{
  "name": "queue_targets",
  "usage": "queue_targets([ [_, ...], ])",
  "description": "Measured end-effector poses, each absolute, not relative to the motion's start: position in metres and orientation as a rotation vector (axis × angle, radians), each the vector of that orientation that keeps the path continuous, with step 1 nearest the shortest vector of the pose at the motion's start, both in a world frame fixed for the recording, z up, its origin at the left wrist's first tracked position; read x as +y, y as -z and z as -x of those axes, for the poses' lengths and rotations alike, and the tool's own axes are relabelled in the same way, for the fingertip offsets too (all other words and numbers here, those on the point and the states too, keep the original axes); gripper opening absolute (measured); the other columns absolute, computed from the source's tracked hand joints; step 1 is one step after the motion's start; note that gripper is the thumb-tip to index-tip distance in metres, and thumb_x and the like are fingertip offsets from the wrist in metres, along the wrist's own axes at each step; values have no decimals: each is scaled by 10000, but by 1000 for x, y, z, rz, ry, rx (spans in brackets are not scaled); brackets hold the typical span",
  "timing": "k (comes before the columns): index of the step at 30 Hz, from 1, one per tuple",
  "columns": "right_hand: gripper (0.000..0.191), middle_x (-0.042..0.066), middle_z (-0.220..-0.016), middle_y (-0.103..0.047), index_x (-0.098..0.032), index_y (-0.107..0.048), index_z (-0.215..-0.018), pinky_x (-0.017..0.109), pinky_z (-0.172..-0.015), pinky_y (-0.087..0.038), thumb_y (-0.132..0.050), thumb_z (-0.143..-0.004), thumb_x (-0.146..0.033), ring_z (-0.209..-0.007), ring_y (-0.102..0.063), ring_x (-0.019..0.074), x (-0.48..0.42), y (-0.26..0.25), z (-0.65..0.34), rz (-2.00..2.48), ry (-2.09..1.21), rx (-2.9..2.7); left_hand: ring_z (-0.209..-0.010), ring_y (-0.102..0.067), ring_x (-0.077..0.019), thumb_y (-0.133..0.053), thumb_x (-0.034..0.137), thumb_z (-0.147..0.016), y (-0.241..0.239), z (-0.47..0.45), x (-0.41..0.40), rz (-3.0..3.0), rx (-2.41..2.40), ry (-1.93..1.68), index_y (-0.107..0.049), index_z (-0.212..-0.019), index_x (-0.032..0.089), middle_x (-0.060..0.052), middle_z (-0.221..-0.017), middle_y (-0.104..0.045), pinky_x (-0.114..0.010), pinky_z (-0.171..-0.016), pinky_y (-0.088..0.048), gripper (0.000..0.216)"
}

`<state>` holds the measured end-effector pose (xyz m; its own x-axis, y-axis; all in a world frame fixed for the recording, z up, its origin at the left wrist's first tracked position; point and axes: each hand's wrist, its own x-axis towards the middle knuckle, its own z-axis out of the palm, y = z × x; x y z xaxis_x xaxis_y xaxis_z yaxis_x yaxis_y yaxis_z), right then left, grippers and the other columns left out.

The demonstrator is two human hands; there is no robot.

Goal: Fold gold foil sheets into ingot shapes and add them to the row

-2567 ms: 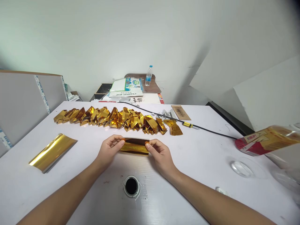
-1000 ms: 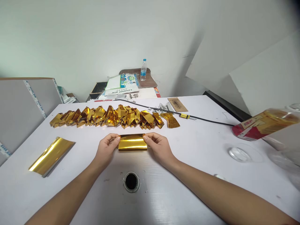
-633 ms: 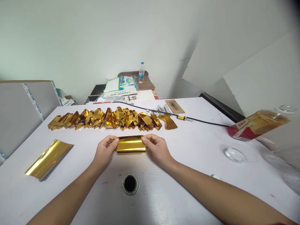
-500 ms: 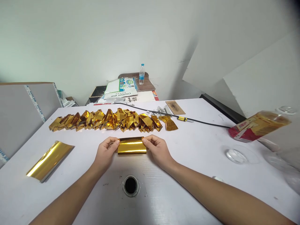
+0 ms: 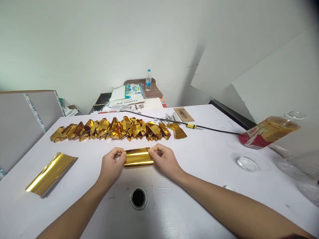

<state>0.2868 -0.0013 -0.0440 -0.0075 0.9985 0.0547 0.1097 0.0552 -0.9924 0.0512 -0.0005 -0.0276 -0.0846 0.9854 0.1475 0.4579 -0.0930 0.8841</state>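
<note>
Between two hands (image 5: 112, 166), one gold sheet (image 5: 138, 157)

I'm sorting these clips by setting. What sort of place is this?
Probably a small craft workroom: a white worktable bears a row of folded gold pieces, a stack of gold foil sheets and a screwdriver.

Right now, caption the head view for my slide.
Both hands pinch a gold foil sheet before a row of folded gold pieces.
</note>
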Motion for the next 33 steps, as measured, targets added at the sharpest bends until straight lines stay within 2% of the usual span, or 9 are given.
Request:
queue_targets([
  [4,319,49,-805,-752,-219,-692,-806,345,-711,-496,-660,-893,-524,-760,-660,223,0,47,-287,1271,-1058,-1392,-778,-659,-227,-588,453,-850,30,-47,3,-1711,1648,-1074,-676,-792,220,-28,-767,-710,-358,-777,-513,256],
  [9,228,42,-880,-735,-234,-677,-747,432,-905,-446,-653,-920,-381,-938,-635,256,3,45,-290,1376,-782,-1668,-1179,-598,-313,-578,319,-850,31,-47,8,-1957,1733,-1084,-659,-713,231,-72,-1150,-756,-496,-1053,-456,182],
  [17,157,59,-1086,-680,-221,-634,-786,444,-940,-371,-620,-940,-251,-1125,-548,285,2,42,-286,1556,-601,-1900,-1261,-525,-361,-643,141,-795,33,-62,6,-2138,1906,-770,-560,-669,212,-67,-1304,-710,-569,-1039,-451,167],
  [20,74,69,-1125,-662,-233,-638,-880,434,-923,-381,-610,-947,-244,-1139,-538,296,2,43,-285,1597,-563,-1969,-1312,-485,-391,-655,141,-813,35,-64,1,-2239,1976,-749,-645,-848,213,-108,-1419,-645,-583,-1038,-460,81],
  [24,171,91,-1251,-637,-258,-636,-1132,459,-952,-396,-621,-962,-247,-1193,-524,315,2,40,-284,1654,-558,-1996,-1381,-437,-400,-641,121,-864,32,-65,-2,-2456,1947,-806,-672,-1173,207,-149,-1564,-523,-573,-1045,-464,322],
  [26,241,103,-1308,-621,-267,-636,-1219,475,-968,-399,-611,-981,-243,-1221,-513,327,2,36,-282,1687,-548,-2029,-1356,-475,-379,-599,74,-888,29,-68,-2,-2604,1815,-721,-696,-1056,208,-134,-1529,-564,-541,-1037,-468,235],
  [29,300,122,-1352,-599,-299,-667,-1282,492,-950,-410,-564,-1012,-217,-1227,-505,351,0,24,-277,1747,-470,-2137,-1103,-626,-299,-541,12,-901,22,-75,1,-2750,1535,-413,-682,-866,203,-112,-1156,-734,-452,-944,-503,240],
  [31,283,149,-1349,-592,-259,-712,-1198,474,-934,-421,-550,-994,-148,-1231,-503,353,-2,16,-273,1715,-365,-2242,-956,-655,-279,-530,11,-899,17,-78,2,-2774,1436,-260,-690,-870,202,-97,-952,-725,-419,-862,-515,251],
  [33,277,164,-1332,-605,-215,-727,-1134,455,-944,-424,-568,-949,-84,-1247,-505,342,-6,10,-271,1547,-251,-2379,-930,-665,-290,-521,22,-888,10,-77,1,-2793,1396,-199,-710,-913,199,-103,-922,-715,-424,-838,-520,261],
])
